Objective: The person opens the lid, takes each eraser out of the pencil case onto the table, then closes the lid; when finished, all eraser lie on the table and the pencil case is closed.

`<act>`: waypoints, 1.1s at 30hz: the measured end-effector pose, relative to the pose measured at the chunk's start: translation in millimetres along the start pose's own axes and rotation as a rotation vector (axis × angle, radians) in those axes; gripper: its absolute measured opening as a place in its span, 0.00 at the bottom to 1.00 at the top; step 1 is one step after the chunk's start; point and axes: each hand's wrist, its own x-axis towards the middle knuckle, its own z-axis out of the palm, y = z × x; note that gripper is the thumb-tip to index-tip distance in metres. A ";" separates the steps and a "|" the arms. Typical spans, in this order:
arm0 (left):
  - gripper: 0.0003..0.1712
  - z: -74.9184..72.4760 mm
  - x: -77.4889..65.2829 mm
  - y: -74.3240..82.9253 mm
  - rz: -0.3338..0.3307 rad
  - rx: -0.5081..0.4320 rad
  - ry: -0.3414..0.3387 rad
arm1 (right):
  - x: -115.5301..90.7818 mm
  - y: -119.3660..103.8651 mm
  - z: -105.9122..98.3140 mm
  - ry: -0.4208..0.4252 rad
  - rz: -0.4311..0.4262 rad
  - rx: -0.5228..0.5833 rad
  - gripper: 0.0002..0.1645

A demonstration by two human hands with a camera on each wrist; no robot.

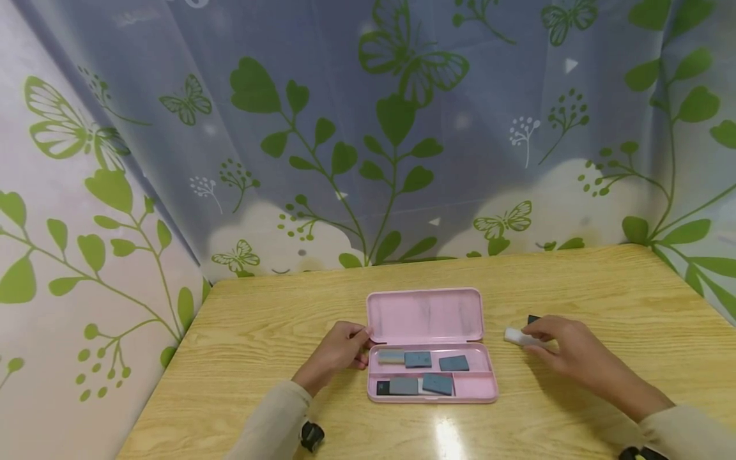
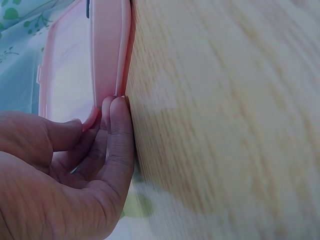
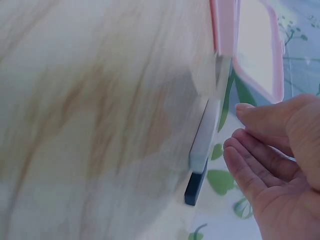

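Note:
A pink pencil case (image 1: 475, 386) lies with its lid (image 1: 424, 314) folded back. My left hand (image 1: 347, 345) pinches the lid's near-left corner by the hinge; in the left wrist view the thumb is on the lid and the fingers (image 2: 117, 135) are behind it, against the case's side. Over a white eraser-like block (image 1: 513, 336) hovers my right hand (image 1: 575, 351), its fingers loosely bent. The right wrist view shows a gap between those fingers and the white block (image 3: 205, 135). A dark block (image 1: 533, 319) sits just beyond, partly covered by the hand.
Several blue-grey blocks lie in the case, among them one at the upper right (image 1: 454, 363) and one at the lower middle (image 1: 437, 384). The wooden table (image 1: 276, 319) meets a leaf-and-butterfly printed curtain (image 1: 322, 57) at the back and sides.

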 end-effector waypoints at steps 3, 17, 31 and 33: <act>0.18 0.0 0.4 -0.7 0.002 -0.002 0.001 | 4.3 -5.6 3.5 0.001 -0.037 0.014 0.16; 0.18 -0.2 1.5 -2.4 -0.001 -0.005 0.002 | 25.2 -38.2 17.1 -0.136 -0.069 0.107 0.10; 0.18 -0.2 1.2 -1.1 -0.004 0.001 0.000 | 40.8 -56.8 36.1 -0.250 -0.107 0.141 0.09; 0.18 0.0 1.1 -0.8 -0.003 0.005 0.000 | 42.1 -57.2 37.6 -0.274 -0.100 0.148 0.09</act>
